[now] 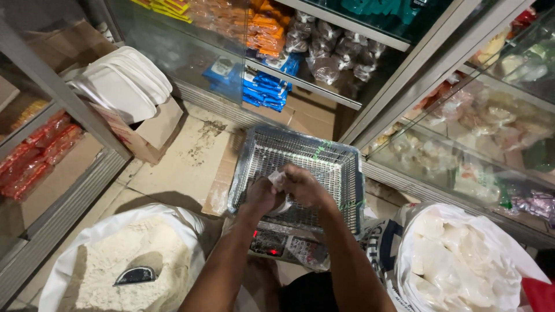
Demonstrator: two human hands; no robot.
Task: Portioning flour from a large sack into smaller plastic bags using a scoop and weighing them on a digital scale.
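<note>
My left hand (261, 195) and my right hand (305, 188) meet over a silver wire-mesh basket (335, 167) that rests on a weighing scale (283, 244) with a red lit display. Both hands pinch a small clear plastic bag (278, 179) between them, held just above the basket's floor. The bag's contents are too small to tell.
A white sack of pale flour (127, 254) with a dark scoop (135, 275) stands at lower left. A sack of white bagged goods (457, 260) stands at lower right. Glass display cases with packets line the left, back and right. A cardboard box of white trays (124, 86) sits at upper left.
</note>
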